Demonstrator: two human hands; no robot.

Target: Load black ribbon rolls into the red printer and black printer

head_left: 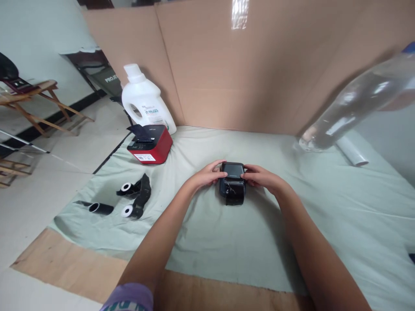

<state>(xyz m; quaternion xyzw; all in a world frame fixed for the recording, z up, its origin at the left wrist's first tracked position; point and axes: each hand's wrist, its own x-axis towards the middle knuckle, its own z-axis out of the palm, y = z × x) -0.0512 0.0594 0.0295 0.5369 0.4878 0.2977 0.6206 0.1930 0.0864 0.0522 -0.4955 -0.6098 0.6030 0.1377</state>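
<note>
A small black device [234, 171] with a dark screen sits on the green cloth in the middle, a glossy black strip [235, 192] hanging from its near side. My left hand [209, 174] grips its left edge, thumb on the front by the screen. On the right edge, my right hand [258, 176] holds it the same way, fingers curled behind. The undersides of the fingers are hidden. To the left stands a red and black box-shaped device [152, 144] with a black strip out of its top.
Several black rolls [102, 209] lie on the cloth at left. Behind are a white jug [145, 99] and a cardboard wall [227, 73]. A large clear bottle [350, 108] leans at right beside a white tube [353, 151]. The wooden table edge [65, 259] shows in front.
</note>
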